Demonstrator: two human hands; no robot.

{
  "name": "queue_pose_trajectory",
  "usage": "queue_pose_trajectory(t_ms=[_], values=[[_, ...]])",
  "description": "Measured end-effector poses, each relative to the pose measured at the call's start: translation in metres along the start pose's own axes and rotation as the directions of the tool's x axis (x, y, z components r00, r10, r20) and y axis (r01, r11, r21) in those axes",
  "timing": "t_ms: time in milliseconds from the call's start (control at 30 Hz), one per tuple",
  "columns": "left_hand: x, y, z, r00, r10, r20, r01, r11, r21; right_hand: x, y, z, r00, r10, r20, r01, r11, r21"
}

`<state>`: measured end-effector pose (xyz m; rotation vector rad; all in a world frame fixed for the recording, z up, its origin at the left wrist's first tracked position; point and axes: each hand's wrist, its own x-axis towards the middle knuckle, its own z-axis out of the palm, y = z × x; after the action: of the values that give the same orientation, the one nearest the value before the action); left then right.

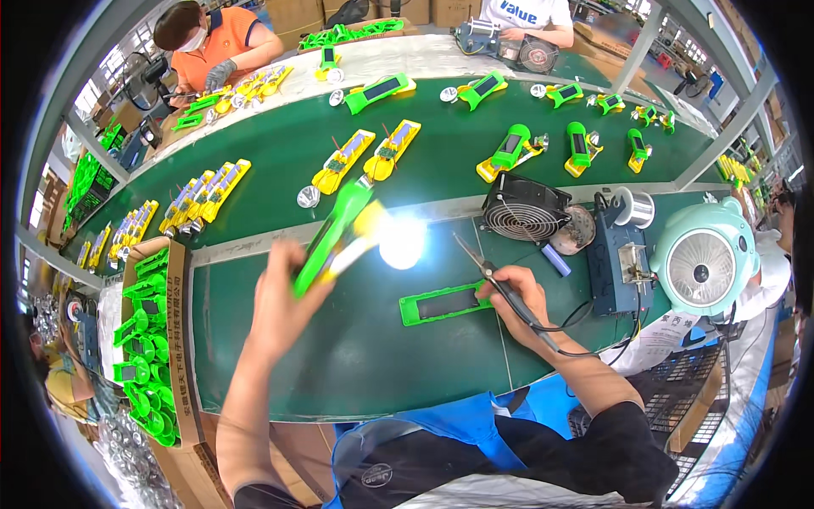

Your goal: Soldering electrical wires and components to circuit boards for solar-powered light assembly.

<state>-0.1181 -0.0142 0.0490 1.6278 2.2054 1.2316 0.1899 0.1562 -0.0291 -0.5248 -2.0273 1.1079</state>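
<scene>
soldering iron (509, 293) – 1 | fans: black (523, 209), mint (702, 265) – 2 | solder spool (634, 206) – 1 | cardboard box (176, 288) – 1

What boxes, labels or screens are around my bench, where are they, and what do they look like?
Open cardboard box: left of the green mat, brown, dark print on its side, full of green plastic parts.
Cardboard cartons: far side, behind the conveyor, plain brown.
Paper sheet: right edge, under the mint fan, white, printed.
No screens visible.

The torch (335, 233) in the left hand (284, 301) is bright green with a yellow inner part — its lamp end glows white. A green-framed panel (445, 303) with a dark face lies on the dark green mat (365, 356), beside a black fan (521, 208) and a pale mint one (704, 254).
</scene>
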Motion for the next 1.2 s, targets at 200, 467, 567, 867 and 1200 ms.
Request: queue_pose_trajectory(t_ms=[200,467,567,867,1200], values=[[0.144,0.016,0.126,0.991,0.042,0.129,-0.060,0.988,0.143,-0.001,0.006,0.003,0.978,-0.153,0.140,0.153,0.988,0.009],[0.220,0.003,0.185,0.945,0.298,-0.135,-0.240,0.911,0.335,0.013,0.010,-0.004,0.945,-0.311,0.098,0.311,0.950,0.015],[0.244,-0.018,0.165,0.989,0.147,0.003,-0.126,0.837,0.533,0.017,0.006,-0.006,0.927,-0.354,0.127,0.353,0.935,0.032],[0.173,0.023,0.098,0.949,-0.015,0.313,-0.162,0.832,0.530,0.006,0.009,-0.003,0.914,-0.394,0.100,0.391,0.919,0.052],[-0.084,0.042,0.033,0.807,-0.335,0.486,0.581,0.597,-0.553,0.024,0.008,0.041,0.972,-0.212,0.102,0.218,0.975,-0.043]])
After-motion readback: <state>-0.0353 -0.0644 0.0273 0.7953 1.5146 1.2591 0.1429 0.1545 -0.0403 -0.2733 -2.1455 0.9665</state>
